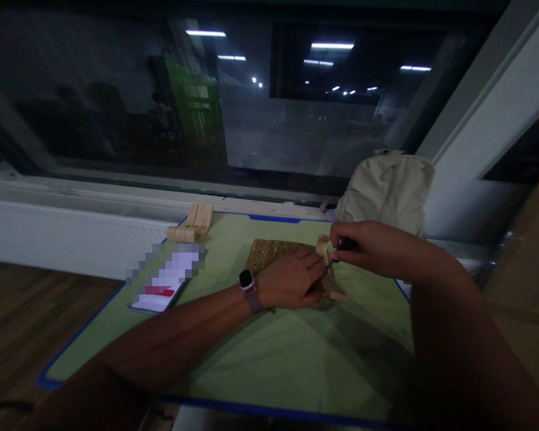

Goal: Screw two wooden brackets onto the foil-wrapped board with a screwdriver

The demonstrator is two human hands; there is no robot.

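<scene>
My right hand (pixel 363 245) is closed round the dark handle of a screwdriver-like tool (pixel 347 243). Its thin shaft slants down to a pale wooden piece (pixel 336 291), close to the fingertips of my left hand (pixel 294 276). That left hand, with a watch on its wrist, presses down and grips the wooden piece, fingers on top and thumb on the near side. Beneath and behind it lies a brown, textured board (pixel 269 250), partly hidden by the hand. The tool's tip is too small and dim to make out.
All this rests on a green table (pixel 251 353) with a blue edge. Joined wooden blocks (pixel 193 224) stand at its far left corner, near a flat screen device (pixel 166 287), partly blurred. A pale backpack (pixel 386 191) leans by the window at the back right.
</scene>
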